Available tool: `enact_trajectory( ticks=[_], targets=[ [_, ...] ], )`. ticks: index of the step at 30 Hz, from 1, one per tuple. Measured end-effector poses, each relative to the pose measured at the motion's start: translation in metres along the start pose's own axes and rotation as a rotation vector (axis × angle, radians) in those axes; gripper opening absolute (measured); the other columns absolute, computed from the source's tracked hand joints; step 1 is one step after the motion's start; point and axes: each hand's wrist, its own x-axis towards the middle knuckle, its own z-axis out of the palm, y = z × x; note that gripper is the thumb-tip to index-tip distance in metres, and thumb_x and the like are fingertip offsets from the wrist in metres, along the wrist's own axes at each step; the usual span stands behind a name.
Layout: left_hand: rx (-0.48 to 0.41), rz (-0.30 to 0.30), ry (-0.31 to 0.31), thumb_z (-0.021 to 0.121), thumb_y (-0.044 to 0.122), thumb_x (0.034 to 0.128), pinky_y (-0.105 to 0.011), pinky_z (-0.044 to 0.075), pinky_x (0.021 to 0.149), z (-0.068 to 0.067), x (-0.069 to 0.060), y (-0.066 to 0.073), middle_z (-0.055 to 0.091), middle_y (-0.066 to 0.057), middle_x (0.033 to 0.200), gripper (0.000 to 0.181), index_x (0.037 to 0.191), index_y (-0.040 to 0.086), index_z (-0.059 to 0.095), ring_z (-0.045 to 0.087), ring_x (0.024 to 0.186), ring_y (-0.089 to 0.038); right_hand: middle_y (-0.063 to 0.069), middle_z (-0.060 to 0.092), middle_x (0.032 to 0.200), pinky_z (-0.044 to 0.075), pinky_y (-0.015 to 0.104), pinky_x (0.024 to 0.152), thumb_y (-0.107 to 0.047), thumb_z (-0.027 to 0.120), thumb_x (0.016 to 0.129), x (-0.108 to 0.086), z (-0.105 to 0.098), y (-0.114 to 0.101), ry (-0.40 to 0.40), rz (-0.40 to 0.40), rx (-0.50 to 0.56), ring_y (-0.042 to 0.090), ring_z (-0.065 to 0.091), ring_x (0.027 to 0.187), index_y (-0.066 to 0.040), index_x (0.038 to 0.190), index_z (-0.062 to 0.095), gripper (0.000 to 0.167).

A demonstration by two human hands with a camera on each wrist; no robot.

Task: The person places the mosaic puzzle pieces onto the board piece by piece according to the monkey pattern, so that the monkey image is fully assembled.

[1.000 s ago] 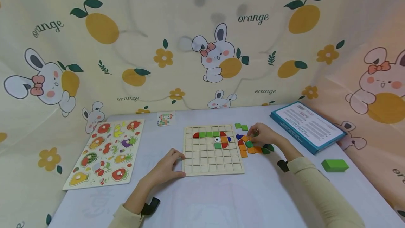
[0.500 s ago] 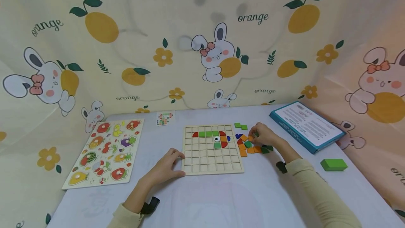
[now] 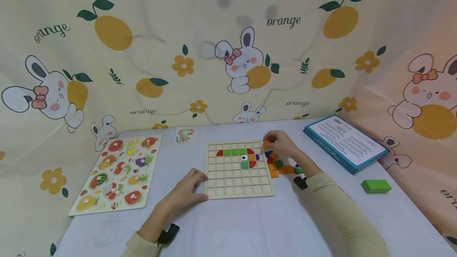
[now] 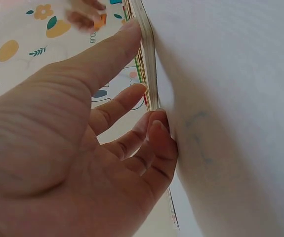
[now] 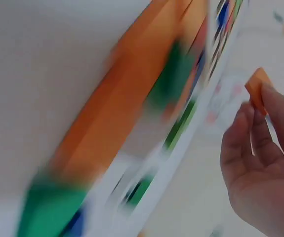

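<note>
The wooden grid board [image 3: 228,177] lies on the table with red, green, orange, blue and eye-patterned pieces in its upper cells. At its left edge rests the left hand [image 3: 187,189], thumb and fingertips touching the rim; the left wrist view shows this hand [image 4: 97,133] against the board's edge. The right hand [image 3: 283,144] is raised by the board's upper right corner and pinches an orange square [image 3: 265,144]. In the right wrist view the orange piece [image 5: 258,89] is between thumb and fingers of that hand [image 5: 265,163]. Loose pieces [image 3: 282,169] lie right of the board.
A fruit puzzle board [image 3: 119,185] lies at the left. A small pattern card [image 3: 185,134] is behind the grid board. At the right are a blue-edged box [image 3: 348,142] and a green block [image 3: 376,186]. A printed cloth [image 3: 200,50] hangs behind the table.
The right hand has moved left from the loose pieces toward the board's upper right corner, and an orange square now shows in its fingers. The left hand stays at the board's edge.
</note>
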Motion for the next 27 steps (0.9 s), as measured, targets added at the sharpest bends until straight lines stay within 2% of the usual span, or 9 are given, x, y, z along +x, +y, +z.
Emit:
enact_trajectory(
  ticks=[3,6,10,16,27],
  targets=[
    [-0.004,0.001,0.001,0.086,0.023,0.0798,-0.032,0.044,0.078,0.0,0.0,-0.001,0.05,-0.003,0.115,0.053,0.123,0.008,0.059,0.048,0.092,-0.015,0.011,0.065,0.096,0.05,0.031,0.071,-0.001,0.068,0.092,0.014,0.021,-0.021,-0.092,-0.075,0.069,0.024,0.057,0.084,0.006,0.11,0.067,0.019],
    [-0.006,0.0,0.0,0.085,0.025,0.08,-0.033,0.045,0.08,0.0,0.002,-0.002,0.049,-0.002,0.116,0.053,0.124,0.009,0.059,0.048,0.093,-0.014,0.012,0.067,0.095,0.051,0.03,0.072,0.001,0.066,0.092,0.027,0.045,-0.041,-0.181,-0.186,0.098,0.022,0.06,0.083,0.008,0.108,0.068,0.018],
    [-0.017,-0.008,-0.008,0.085,0.026,0.0803,-0.034,0.045,0.082,0.001,0.004,-0.003,0.049,-0.002,0.116,0.053,0.124,0.01,0.059,0.047,0.094,-0.014,0.012,0.066,0.093,0.05,0.029,0.075,0.004,0.065,0.091,0.041,0.074,-0.06,-0.243,-0.264,0.085,0.019,0.059,0.082,0.004,0.104,0.07,0.014],
    [-0.013,-0.006,-0.011,0.085,0.025,0.08,-0.033,0.044,0.08,0.001,0.004,-0.002,0.048,-0.002,0.115,0.053,0.123,0.01,0.059,0.047,0.093,-0.014,0.01,0.065,0.089,0.048,0.025,0.074,0.007,0.065,0.088,0.046,0.102,-0.078,-0.273,-0.267,0.041,0.013,0.056,0.079,0.003,0.1,0.07,0.014],
    [-0.025,0.004,-0.001,0.086,0.022,0.0793,-0.037,0.045,0.084,-0.001,0.0,-0.002,0.05,-0.005,0.117,0.053,0.123,0.008,0.059,0.048,0.095,-0.016,0.009,0.067,0.089,0.049,0.027,0.075,0.005,0.07,0.088,0.046,0.116,-0.083,-0.218,-0.2,0.061,0.016,0.057,0.08,0.001,0.095,0.071,0.008]
  ],
)
